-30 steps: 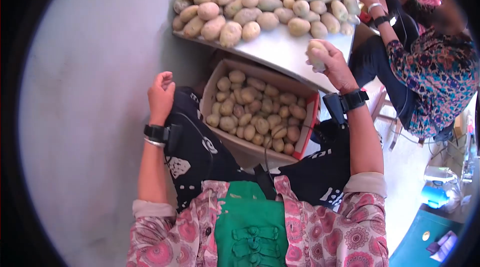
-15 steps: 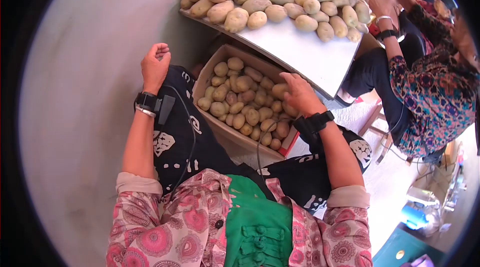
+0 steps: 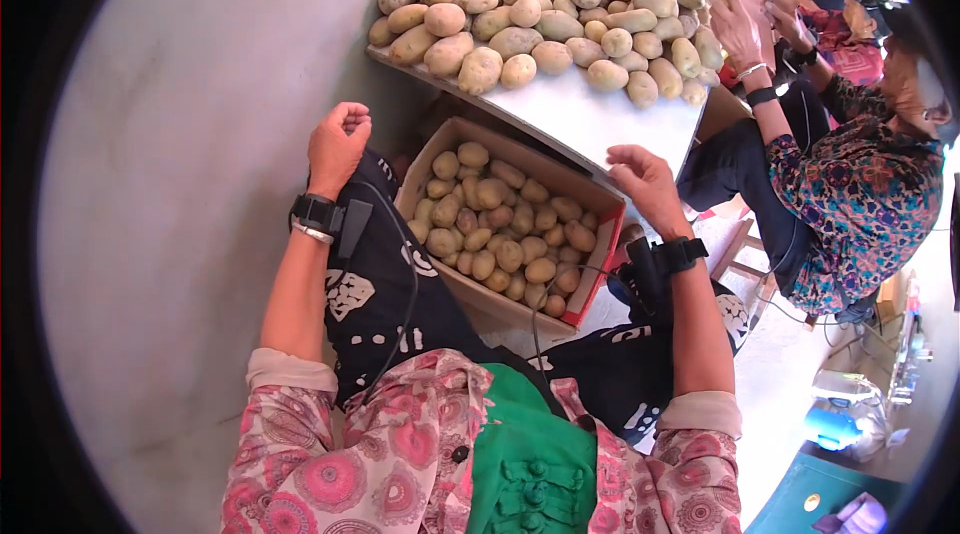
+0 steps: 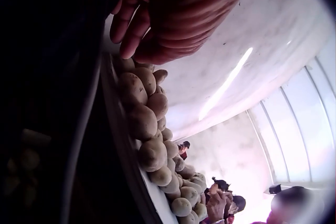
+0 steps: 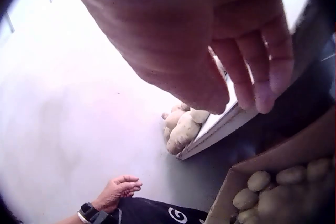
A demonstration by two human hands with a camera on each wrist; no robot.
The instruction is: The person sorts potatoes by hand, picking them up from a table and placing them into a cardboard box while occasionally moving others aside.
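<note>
My right hand (image 3: 648, 186) is held over the right rim of the cardboard box (image 3: 480, 300), beside the front edge of the table (image 3: 610, 124). Its fingers are relaxed, and in the right wrist view nothing lies between the fingers (image 5: 252, 71) and thumb. Many potatoes (image 3: 508, 254) lie in the box. More potatoes (image 3: 555, 29) are heaped on the white tabletop. My left hand (image 3: 338, 146) hangs loosely curled and empty above my left knee, to the left of the box. The left wrist view shows its loosely bent fingers (image 4: 131, 29) with the tabletop pile beyond.
Another person in a flowered top (image 3: 840, 194) sits at the table's right side, a hand (image 3: 735, 34) by the potato pile. A wooden stool (image 3: 738, 254) stands below them. A thin cable (image 3: 535, 319) crosses in front of the box. At lower right is a teal surface (image 3: 800, 499).
A second ago my right hand held a potato by the table edge. It went down over the box, the potato left it, and it has risen back rightward empty. My left hand shifted slightly.
</note>
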